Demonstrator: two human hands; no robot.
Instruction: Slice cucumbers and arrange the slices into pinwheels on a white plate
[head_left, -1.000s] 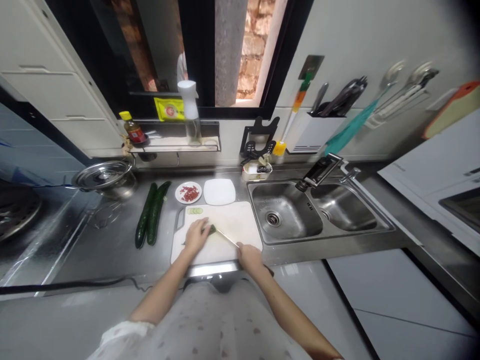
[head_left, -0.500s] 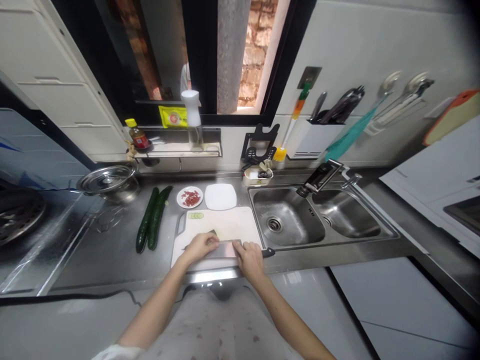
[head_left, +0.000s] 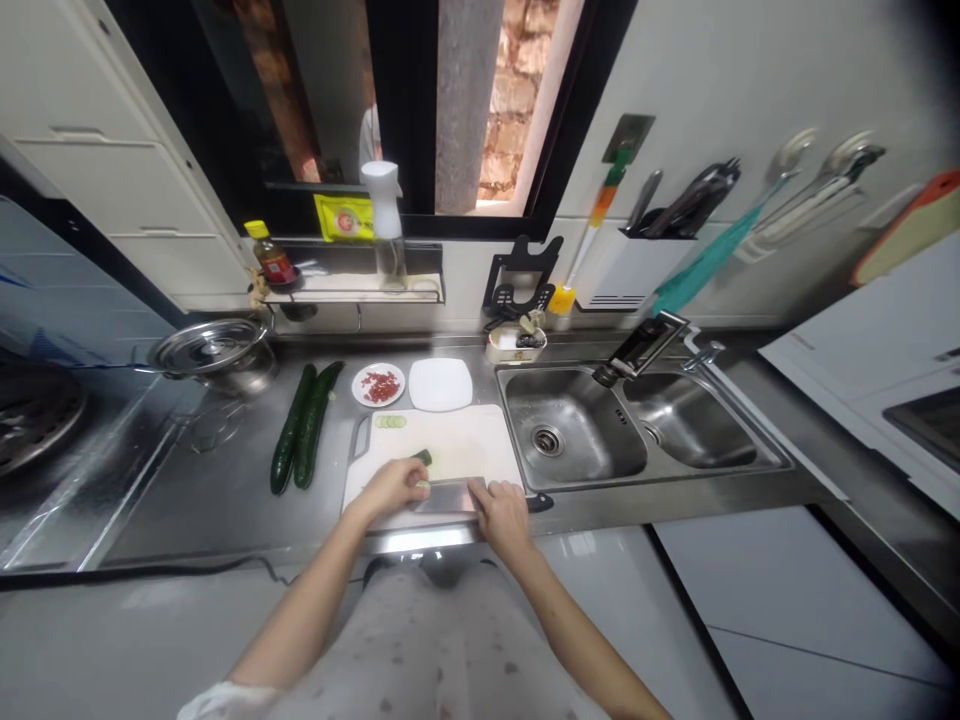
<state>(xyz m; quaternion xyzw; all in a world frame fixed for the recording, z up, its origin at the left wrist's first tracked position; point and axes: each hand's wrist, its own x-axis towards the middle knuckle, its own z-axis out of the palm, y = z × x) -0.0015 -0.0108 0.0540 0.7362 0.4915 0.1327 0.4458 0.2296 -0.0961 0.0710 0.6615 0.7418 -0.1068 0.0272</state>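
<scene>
On the white cutting board (head_left: pixel 480 435), my right hand (head_left: pixel 501 512) grips a broad-bladed kitchen knife (head_left: pixel 450 497), its fingers on the blade near the black handle. The blade lies almost flat near the board's front edge. My left hand (head_left: pixel 394 487) is at the blade's left end, thumb and fingers pinched on what looks like a pale green cucumber slice (head_left: pixel 424 487). Just beyond these fingers lies a dark green cucumber piece (head_left: pixel 424 457), partly hidden by the hand. Several cucumber slices (head_left: pixel 391 422) overlap in a row at the board's far left corner.
Two whole cucumbers (head_left: pixel 304 425) lie left of the board. Behind it stand a plate of chopped red pieces (head_left: pixel 379 385) and a white square plate (head_left: pixel 441 385). A double sink (head_left: pixel 585 430) is on the right, a lidded steel pot (head_left: pixel 217 355) at the back left.
My left fingers have shifted slightly, and a pale green bit now shows at their tips. More of the dark cucumber piece is visible. The knife stays nearly in place; the view has tilted a little.
</scene>
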